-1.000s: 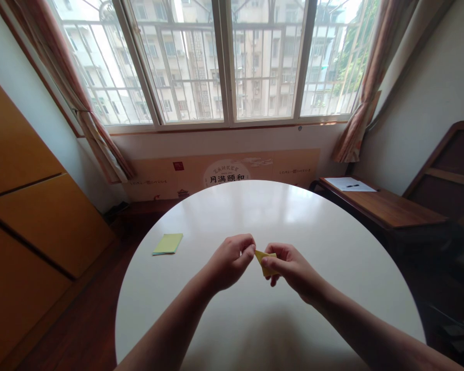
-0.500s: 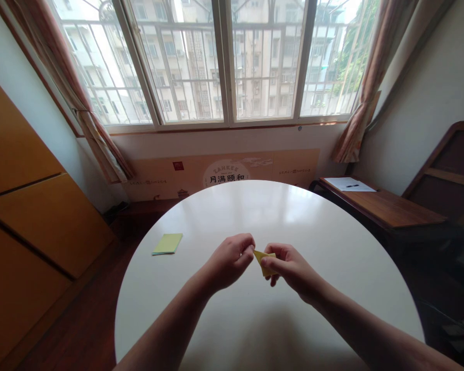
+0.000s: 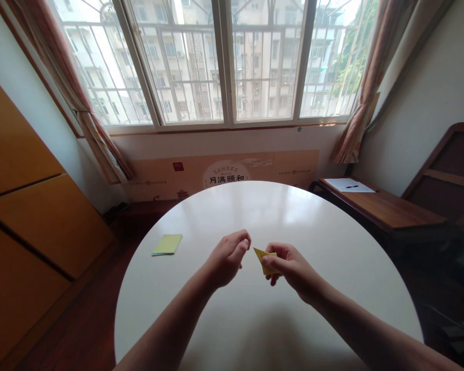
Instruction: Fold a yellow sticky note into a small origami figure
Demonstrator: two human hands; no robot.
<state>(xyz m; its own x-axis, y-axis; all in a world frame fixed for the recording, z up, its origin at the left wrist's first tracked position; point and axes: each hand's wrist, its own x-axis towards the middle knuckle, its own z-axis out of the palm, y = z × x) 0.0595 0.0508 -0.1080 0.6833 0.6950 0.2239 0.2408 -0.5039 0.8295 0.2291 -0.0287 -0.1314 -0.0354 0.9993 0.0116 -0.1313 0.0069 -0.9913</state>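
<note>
Over the near half of the white table (image 3: 224,319), your right hand (image 3: 290,263) has its thumb and fingers clamped on a small folded yellow paper (image 3: 260,256). The paper is above the middle of the table. Its sharp tip points to the table's left side and a little toward its far edge; its long way slants from that tip back to your right palm. It is a dull yellow, flat, with straight edges, and it gets wider away from the tip; your thumb hides part of it. Your left hand (image 3: 226,260) is just beside the tip, not touching it, with its fingers curled and its thumb against them. On the table's left part sits a stack of paper squares (image 3: 167,244), yellow-green on top. Past the table's right edge is a wooden bench (image 3: 406,208) with a white sheet (image 3: 334,184) on it. Beyond the table's far edge is a window (image 3: 263,62).
</note>
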